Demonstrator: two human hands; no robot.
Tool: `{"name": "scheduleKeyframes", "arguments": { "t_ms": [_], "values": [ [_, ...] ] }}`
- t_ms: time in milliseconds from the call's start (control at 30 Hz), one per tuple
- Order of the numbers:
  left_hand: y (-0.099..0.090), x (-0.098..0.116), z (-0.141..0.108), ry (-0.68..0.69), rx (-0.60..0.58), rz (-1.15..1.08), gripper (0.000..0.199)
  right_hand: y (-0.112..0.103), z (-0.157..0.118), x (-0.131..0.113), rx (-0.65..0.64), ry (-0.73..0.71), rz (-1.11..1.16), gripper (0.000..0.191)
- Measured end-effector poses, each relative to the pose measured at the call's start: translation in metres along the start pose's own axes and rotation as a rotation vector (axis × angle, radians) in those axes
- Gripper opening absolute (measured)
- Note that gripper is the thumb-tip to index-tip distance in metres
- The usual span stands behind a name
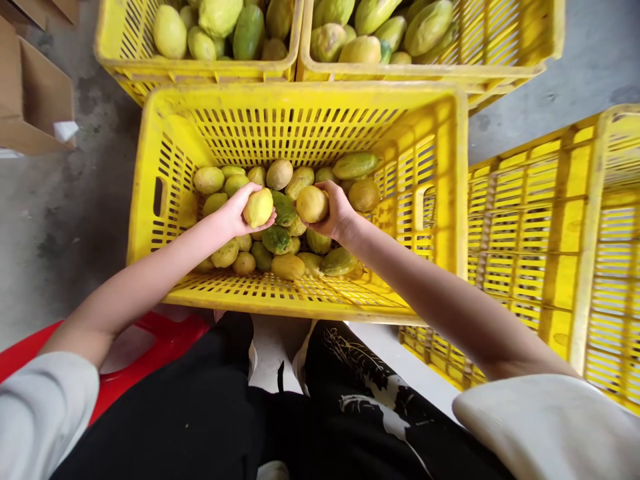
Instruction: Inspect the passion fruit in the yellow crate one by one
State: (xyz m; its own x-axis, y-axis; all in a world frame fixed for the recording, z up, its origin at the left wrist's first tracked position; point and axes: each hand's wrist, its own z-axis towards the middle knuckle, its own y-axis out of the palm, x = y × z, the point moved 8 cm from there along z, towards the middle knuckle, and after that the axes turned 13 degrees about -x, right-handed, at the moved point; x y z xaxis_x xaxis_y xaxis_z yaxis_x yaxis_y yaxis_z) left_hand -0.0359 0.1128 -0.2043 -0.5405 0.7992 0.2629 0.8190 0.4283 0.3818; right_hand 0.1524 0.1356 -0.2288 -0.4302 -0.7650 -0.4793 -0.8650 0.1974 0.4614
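Observation:
My left hand (243,212) holds a yellow, lemon-like fruit (258,208) with a blunt tip, its fingers curled under and behind it. A rounder, duller yellow fruit (313,204) sits in the grip of my right hand (334,210), which wraps it from the right. Both hands are inside a large yellow plastic crate (300,303), above a layer of similar fruit. Among that fruit lie green oblong ones (277,239) between the hands and yellow ones (288,267) near the front wall. My hands cover part of the layer.
Two yellow crates stand behind, the left one (200,70) and the right one (425,69) holding larger yellow-green fruit. More yellow crates (530,247) are at the right. A cardboard box (45,93) is on the floor at the left, and a red plastic seat (170,340) is below.

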Motion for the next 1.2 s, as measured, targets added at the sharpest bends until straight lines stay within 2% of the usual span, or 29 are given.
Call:
{"name": "scheduleKeyframes", "arguments": {
  "t_ms": [133, 233, 333, 433, 500, 600, 767, 867, 1100, 1200],
  "values": [
    [0.001, 0.004, 0.000, 0.043, -0.008, -0.037, 0.035, 0.001, 0.001, 0.001, 0.015, 0.006, 0.005, 0.034],
    [0.003, 0.010, -0.001, 0.098, -0.010, -0.032, 0.041, 0.004, 0.002, 0.000, -0.020, -0.006, 0.018, 0.033],
    [0.005, 0.018, -0.004, 0.184, 0.000, -0.020, 0.031, 0.012, -0.001, -0.002, -0.070, -0.016, 0.050, 0.035],
    [0.007, 0.021, -0.009, 0.233, 0.010, -0.042, 0.027, 0.021, -0.010, -0.006, -0.091, -0.020, 0.099, 0.028],
    [0.006, 0.022, -0.013, 0.239, 0.030, -0.053, 0.023, 0.026, -0.017, -0.007, -0.095, -0.013, 0.127, 0.021],
    [0.006, 0.022, -0.015, 0.245, 0.035, -0.079, 0.017, 0.028, -0.021, -0.005, -0.079, 0.012, 0.150, 0.022],
    [0.009, 0.017, -0.008, 0.193, -0.065, -0.111, 0.045, 0.016, -0.012, -0.004, 0.000, -0.012, 0.101, 0.019],
    [0.006, 0.017, -0.004, 0.178, -0.060, -0.106, 0.046, 0.010, -0.004, -0.003, 0.013, -0.036, 0.037, 0.014],
    [0.003, 0.015, -0.004, 0.156, -0.032, -0.123, 0.031, 0.011, 0.002, 0.000, -0.047, -0.035, 0.030, 0.037],
    [0.004, 0.015, -0.003, 0.144, -0.045, -0.101, 0.038, 0.013, -0.002, -0.002, -0.062, -0.031, 0.043, 0.038]
  ]
}}
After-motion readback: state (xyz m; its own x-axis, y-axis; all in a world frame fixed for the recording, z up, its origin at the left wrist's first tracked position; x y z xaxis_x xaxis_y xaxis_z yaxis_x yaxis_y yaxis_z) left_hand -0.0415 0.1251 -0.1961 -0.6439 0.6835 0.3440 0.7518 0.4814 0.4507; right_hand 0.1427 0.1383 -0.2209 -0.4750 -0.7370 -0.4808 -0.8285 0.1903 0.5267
